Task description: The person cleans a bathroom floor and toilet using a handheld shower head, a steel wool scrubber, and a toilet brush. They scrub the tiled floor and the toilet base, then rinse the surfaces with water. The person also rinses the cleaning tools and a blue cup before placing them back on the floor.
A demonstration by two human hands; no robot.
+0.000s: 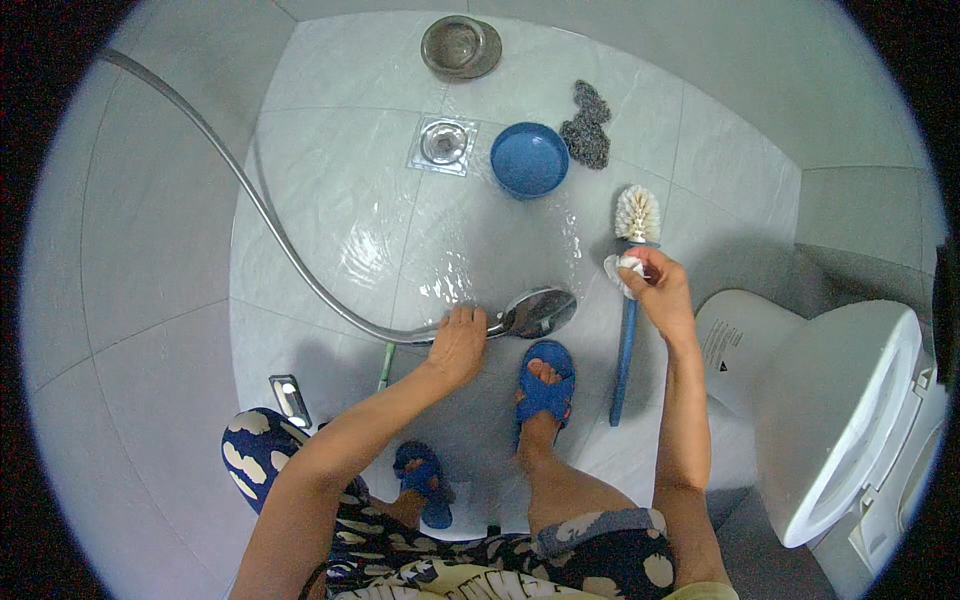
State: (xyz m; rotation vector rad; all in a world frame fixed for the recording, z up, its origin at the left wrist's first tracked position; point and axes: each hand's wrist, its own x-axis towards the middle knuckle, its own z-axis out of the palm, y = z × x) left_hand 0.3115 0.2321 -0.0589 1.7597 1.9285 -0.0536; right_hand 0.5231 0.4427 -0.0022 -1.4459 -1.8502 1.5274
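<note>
My left hand [459, 345] grips the handle of a chrome shower head [541, 313], held low over the wet tiled floor. Its metal hose [262, 214] curves away to the upper left. Between the fingers and thumb of my right hand [664, 289] is a crumpled white piece of material [621, 271]; I cannot tell whether it is cloth or paper. Directly beneath that hand lies a toilet brush [624, 360] with a blue handle, its white bristles pointing away from me. Ahead of the shower head sits a round blue basin [529, 161].
Beyond the metal floor drain [444, 145] is a grey-brown bowl-like container [459, 46]. Steel wool scrubbers [587, 135] lie beside the basin. A white toilet [832, 420] stands at right. A thin green-and-white handle [386, 367] and a small dark rectangular object [290, 401] are at left.
</note>
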